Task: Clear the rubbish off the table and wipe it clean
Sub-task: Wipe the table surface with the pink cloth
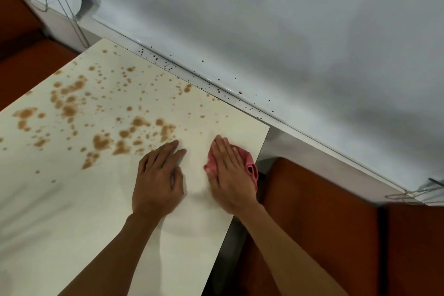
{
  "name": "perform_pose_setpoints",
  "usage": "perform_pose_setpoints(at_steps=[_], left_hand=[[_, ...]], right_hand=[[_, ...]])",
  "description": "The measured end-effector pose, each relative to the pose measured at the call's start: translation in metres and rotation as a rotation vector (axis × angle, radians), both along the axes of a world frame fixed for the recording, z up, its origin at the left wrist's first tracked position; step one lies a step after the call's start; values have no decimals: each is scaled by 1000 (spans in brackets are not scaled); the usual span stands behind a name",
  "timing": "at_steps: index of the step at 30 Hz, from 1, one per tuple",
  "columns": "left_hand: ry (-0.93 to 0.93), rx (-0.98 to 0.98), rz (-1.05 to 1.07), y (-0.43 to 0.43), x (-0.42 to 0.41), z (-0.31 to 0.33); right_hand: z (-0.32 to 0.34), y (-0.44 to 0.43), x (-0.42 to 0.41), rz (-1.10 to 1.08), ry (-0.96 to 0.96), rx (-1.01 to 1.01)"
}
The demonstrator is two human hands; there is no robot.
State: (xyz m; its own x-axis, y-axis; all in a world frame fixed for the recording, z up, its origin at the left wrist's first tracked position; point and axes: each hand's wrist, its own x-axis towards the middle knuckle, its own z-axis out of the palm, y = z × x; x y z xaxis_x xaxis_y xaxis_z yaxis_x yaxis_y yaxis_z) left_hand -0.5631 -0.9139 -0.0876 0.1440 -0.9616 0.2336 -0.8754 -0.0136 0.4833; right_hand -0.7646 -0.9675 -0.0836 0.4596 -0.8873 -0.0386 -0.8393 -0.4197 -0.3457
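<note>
Wiping step, prob only just begun; pressing the small crumpled pink cloth (249,163) down on the flat cream table top (72,211) w/ the R hand (228,175), fingers straight & laid flat on top, not curled round it; prob to rub w/ lots of cloth at once. Keeping the cloth near the right table edge, partly hidden under that hand. Resting the L hand (157,180) flat on bare table just beside, fingers stretched out, holding nothing; prob to lean on & stay steady. Still to clean: lots of brown splashes (103,142) further left & toward the far side, some close to the L fingertips. Rubbish part looks done, as a guess; most wiping left. Also there: little dark specks on the white sill (204,77) behind; orange seats (324,223) on both sides.
</note>
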Motion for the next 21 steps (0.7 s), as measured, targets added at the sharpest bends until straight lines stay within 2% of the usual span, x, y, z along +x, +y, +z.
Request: perform_pose_setpoints(at_steps=[3,6,7,9,12,15,18,21], left_hand=[[28,-5,23,0,2,1],[37,-21,23,-2,2,0],[36,-28,27,-2,2,0],[37,-55,48,1,3,-1],[60,-107,97,2,3,0],[82,-131,105,0,11,4],[-1,-102,129,-2,34,3],[-39,-67,153,-6,53,1]], right_hand=[[-5,-25,-8,-245,91,-34],[-7,-50,32,-471,119,3],[-8,-46,46,-446,108,-3],[-9,-17,57,-250,76,-29],[-1,22,29,-41,17,9],[-6,1,12,-196,72,-46],[-8,-32,33,-386,107,-5],[-7,-36,36,-359,36,36]])
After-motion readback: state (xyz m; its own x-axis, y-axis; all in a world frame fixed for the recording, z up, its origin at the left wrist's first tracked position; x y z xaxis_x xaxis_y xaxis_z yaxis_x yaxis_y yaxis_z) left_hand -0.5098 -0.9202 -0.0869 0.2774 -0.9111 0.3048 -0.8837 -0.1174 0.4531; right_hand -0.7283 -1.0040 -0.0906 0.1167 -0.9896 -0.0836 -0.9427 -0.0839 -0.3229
